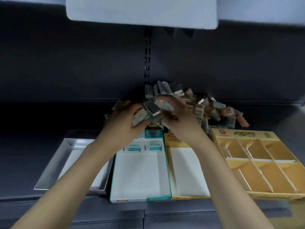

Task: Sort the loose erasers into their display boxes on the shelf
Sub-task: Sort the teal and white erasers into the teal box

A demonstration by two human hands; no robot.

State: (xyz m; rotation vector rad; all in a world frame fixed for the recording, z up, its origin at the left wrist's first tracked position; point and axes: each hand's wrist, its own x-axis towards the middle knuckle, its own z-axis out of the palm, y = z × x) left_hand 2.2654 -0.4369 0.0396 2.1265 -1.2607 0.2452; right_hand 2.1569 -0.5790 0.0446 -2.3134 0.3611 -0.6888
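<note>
While my forearms reach in over the front edge of the shelf (49,207), the four display boxes nearest me show how little is done. The grey tray (54,164) on the left, the teal-edged box (140,198) and the yellow-edged box (189,196) beside it show only bare white floors where I can see into them, and the gold divided box (264,164) on the right has every visible compartment vacant. I judge the sorting is barely begun, with nearly everything left.

Beyond the boxes, my left hand (122,119) is curled round several sleeved erasers, and my right hand (178,116) is cupped against the same cluster from the other side, fingers bent into it. Both are clamped on a held bunch of erasers (153,109) just above the back of the teal-edged box.

Farther back, the loose eraser pile (214,108) lies heaped against the dark rear panel and spills to the right, behind the gold box.

As for writing, the gold box's back flap carries a small red logo and dark script I cannot read; the sleeves are too blurred.
</note>
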